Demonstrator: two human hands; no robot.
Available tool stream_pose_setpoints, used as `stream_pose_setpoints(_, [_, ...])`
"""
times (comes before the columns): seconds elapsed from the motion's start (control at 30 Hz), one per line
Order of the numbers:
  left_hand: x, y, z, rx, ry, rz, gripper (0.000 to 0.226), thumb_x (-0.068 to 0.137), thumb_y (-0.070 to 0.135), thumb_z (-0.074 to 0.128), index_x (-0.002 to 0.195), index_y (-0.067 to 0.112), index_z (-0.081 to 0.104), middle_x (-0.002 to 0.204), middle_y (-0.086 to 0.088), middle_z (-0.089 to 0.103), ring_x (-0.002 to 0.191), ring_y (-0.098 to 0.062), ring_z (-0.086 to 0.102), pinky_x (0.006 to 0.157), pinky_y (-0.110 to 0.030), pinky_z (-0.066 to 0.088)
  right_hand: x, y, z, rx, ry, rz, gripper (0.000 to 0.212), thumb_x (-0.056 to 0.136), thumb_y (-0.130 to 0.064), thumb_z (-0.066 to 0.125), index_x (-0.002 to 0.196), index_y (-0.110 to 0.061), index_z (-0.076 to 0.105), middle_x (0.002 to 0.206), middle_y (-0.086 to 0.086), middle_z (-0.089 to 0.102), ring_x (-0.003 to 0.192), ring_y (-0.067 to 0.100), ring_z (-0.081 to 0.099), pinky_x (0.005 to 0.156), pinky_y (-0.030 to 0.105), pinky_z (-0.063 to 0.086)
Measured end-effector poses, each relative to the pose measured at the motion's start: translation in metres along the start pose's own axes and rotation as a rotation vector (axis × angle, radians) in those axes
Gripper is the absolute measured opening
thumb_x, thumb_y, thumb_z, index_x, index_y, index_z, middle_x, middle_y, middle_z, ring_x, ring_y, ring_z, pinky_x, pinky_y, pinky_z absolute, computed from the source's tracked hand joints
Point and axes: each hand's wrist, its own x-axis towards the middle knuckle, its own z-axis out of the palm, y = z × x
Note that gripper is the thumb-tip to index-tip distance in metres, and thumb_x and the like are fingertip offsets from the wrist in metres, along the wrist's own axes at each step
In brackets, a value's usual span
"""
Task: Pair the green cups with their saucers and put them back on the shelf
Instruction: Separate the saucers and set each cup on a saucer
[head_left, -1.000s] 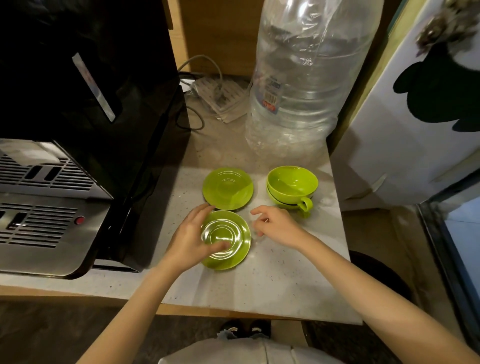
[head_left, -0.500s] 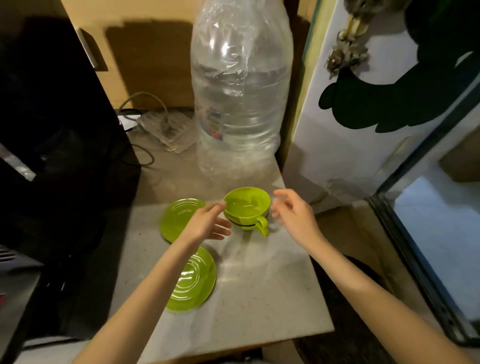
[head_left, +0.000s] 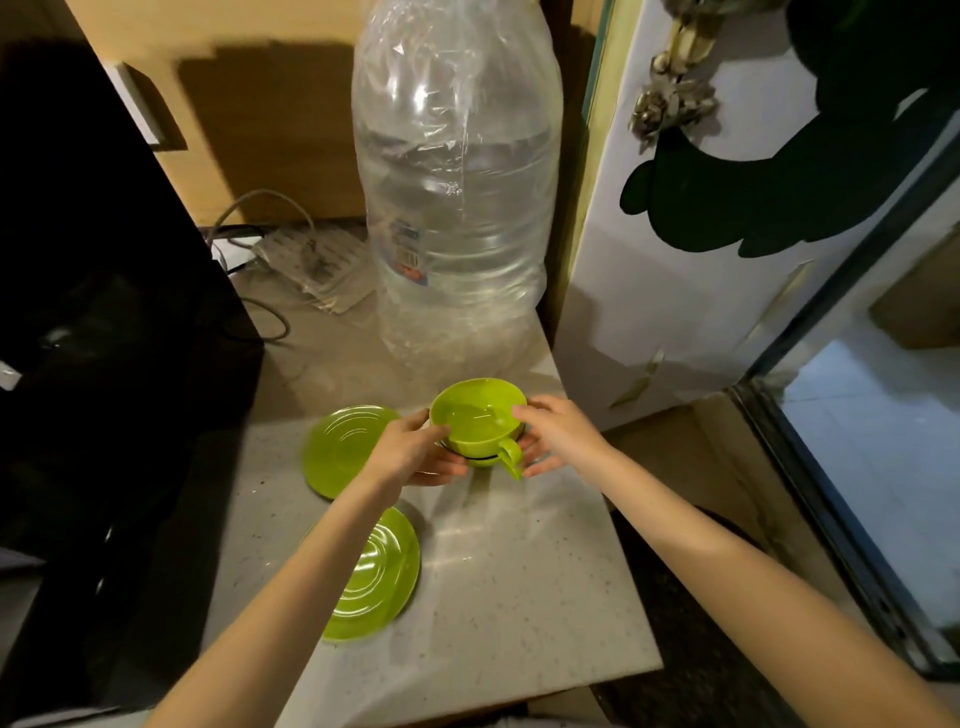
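Two green cups (head_left: 475, 423) sit nested, one inside the other, on the speckled counter (head_left: 519, 597), handle pointing toward me. My left hand (head_left: 413, 454) grips the stack on its left side, thumb at the rim. My right hand (head_left: 558, 434) holds the right side, thumb on the rim and fingers under the handle. One green saucer (head_left: 337, 447) lies just left of the cups, partly under my left hand. A second green saucer (head_left: 376, 582) lies nearer me, half hidden by my left forearm.
A big clear water bottle (head_left: 457, 208) stands right behind the cups. A black coffee machine (head_left: 104, 338) fills the left side. A power strip and cables (head_left: 306, 260) lie at the back. A white fridge side (head_left: 701, 260) borders the counter on the right.
Both hands left the near saucer, reached to the nested cups and closed on them from either side. The view shifted right.
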Motion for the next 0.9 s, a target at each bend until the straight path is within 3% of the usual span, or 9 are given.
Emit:
stream_pose_setpoints(0.13, [0.001,0.000,0.003,-0.003,0.027,0.010,0.016,0.089,0.012,0.046,0.092,0.024,0.055,0.047,-0.003,0.068,0.045,-0.012,0.067,0.047,-0.021,0.054,0.003,0.000,0.001,-0.038,0.024,-0.024,0.016,0.088,-0.015,0.052,0.102,-0.008,0.054,0.058,0.010,0.056,0.039,0.014,0.057,0.041,0.029,0.054])
stream_pose_setpoints(0.4, [-0.002,0.006,0.001,-0.042,0.072,0.073,0.018,0.087,0.010,0.048,0.088,0.023,0.060,0.048,-0.006,0.068,0.047,-0.015,0.068,0.047,-0.021,0.055,0.001,-0.012,0.000,-0.097,0.009,-0.074,0.010,0.088,-0.008,0.048,0.096,-0.004,0.052,0.059,0.013,0.054,0.049,0.023,0.057,0.041,0.029,0.054])
stream_pose_setpoints(0.5, [-0.008,0.014,-0.007,-0.100,0.096,0.118,0.019,0.087,0.007,0.047,0.100,0.017,0.056,0.045,-0.006,0.067,0.045,-0.014,0.067,0.045,-0.021,0.054,0.001,-0.025,0.005,-0.094,-0.016,-0.140,0.011,0.089,-0.008,0.048,0.100,-0.009,0.049,0.060,0.012,0.054,0.048,0.021,0.058,0.044,0.029,0.054])
stream_pose_setpoints(0.67, [-0.019,0.018,-0.030,-0.149,0.193,0.208,0.045,0.087,0.006,0.049,0.130,0.018,0.045,0.046,-0.001,0.068,0.045,-0.013,0.067,0.047,-0.022,0.054,0.008,-0.039,0.029,-0.068,-0.040,-0.239,0.013,0.088,-0.007,0.049,0.100,-0.014,0.048,0.057,0.010,0.053,0.037,0.014,0.056,0.043,0.030,0.053])
stream_pose_setpoints(0.9, [-0.033,0.001,-0.069,-0.216,0.316,0.208,0.058,0.087,0.003,0.051,0.141,0.014,0.032,0.049,0.002,0.069,0.042,-0.012,0.065,0.048,-0.023,0.055,0.019,-0.037,0.082,-0.078,-0.154,-0.267,0.024,0.091,-0.007,0.045,0.112,-0.019,0.042,0.059,0.009,0.054,0.032,0.006,0.054,0.040,0.027,0.051])
